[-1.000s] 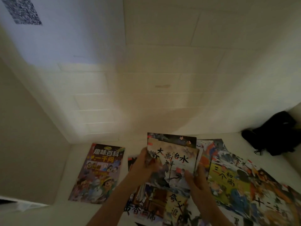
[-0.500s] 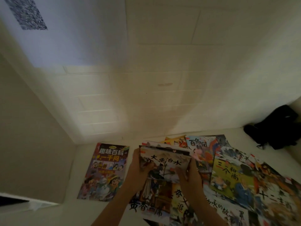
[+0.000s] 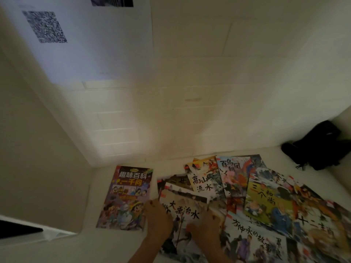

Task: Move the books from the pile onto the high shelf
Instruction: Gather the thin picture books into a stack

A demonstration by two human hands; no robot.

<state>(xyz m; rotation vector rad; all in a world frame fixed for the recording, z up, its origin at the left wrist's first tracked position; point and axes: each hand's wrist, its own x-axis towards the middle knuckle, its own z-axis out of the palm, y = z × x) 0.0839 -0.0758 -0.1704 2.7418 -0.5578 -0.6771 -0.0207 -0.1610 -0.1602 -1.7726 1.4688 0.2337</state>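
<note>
Gripping one picture book, barely started.
My left hand (image 3: 158, 217) and right hand (image 3: 206, 225) clasp the ink-painted book (image 3: 183, 211) by its sides, atop the spread pile (image 3: 266, 202); one comic-cover book (image 3: 127, 196) lies apart, and no high shelf shows.

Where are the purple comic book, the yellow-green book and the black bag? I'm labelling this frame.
purple comic book (image 3: 127, 196), head view, cover's middle.
yellow-green book (image 3: 269, 200), head view, cover's middle.
black bag (image 3: 321, 145), head view, its body.
</note>
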